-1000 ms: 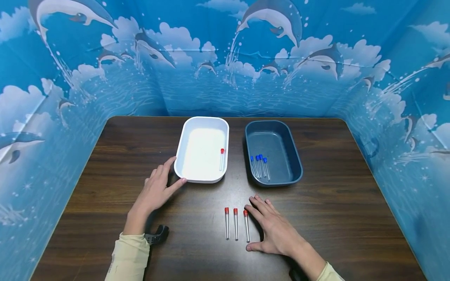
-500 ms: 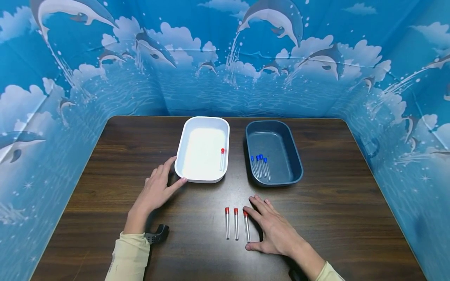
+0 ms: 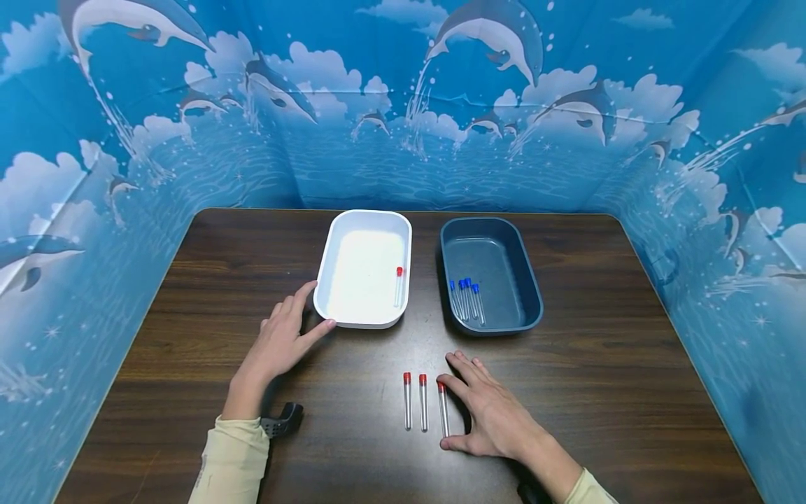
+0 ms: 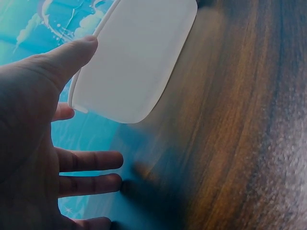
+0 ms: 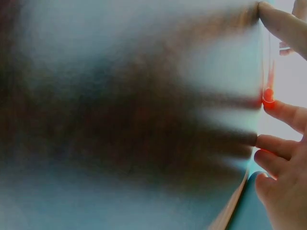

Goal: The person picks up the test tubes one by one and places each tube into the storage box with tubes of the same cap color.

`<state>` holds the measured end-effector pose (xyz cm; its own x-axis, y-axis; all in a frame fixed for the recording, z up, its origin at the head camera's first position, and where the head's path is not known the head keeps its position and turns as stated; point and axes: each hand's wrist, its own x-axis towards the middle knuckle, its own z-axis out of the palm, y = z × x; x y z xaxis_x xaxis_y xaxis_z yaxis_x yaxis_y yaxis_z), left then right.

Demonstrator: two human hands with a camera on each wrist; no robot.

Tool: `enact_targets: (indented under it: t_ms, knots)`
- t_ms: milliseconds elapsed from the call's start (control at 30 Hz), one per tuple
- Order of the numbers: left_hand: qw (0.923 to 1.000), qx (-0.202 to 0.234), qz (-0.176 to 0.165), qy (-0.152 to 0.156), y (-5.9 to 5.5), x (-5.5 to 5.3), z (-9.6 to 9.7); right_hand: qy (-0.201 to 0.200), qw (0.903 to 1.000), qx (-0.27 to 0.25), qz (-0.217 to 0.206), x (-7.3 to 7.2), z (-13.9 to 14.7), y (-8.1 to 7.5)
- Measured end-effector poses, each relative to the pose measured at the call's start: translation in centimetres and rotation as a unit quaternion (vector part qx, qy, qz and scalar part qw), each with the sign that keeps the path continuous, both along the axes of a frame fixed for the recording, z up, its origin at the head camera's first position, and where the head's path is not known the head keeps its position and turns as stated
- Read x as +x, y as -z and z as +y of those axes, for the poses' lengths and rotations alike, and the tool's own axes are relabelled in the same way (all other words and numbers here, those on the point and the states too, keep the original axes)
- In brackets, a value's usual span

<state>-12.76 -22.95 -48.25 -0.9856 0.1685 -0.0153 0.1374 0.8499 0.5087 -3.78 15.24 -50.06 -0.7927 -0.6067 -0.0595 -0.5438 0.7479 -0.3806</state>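
In the head view's lower centre, your right hand (image 3: 494,414) pinches a slim, clear test tube (image 3: 443,411) end to end, index finger at its bright red cap, thumb at its bottom. Two matching tubes (image 3: 424,406) lie just left. Your left hand (image 3: 280,339), fingers spread wide, touches the white tray (image 3: 362,273) at its lower-left corner.

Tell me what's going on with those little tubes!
Somebody's right hand is pinching a red-capped tube end to end, with two more red-capped tubes lying beside it on the table. The left hand touches the white tray, where one other red-capped tube lies. Four blue-capped tubes are in the dark tray.
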Motion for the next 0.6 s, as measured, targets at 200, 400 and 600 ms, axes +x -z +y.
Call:
enact_targets:
  t_ms: [200,400,600]
  knots:
    - [1.0,0.0,0.0,0.006,0.0,0.0,-0.1,-0.002,1.0,-0.002,0.0,-0.2,0.1,-0.2]
    - [1.0,-0.001,0.005,0.002,0.0,0.0,-0.2,0.0,0.9999,-0.014,-0.006,-0.5,0.3,-0.9]
    - [0.9999,0.001,0.009,0.005,0.1,0.1,-0.2,0.009,0.9999,-0.009,-0.003,-1.0,0.5,-1.9]
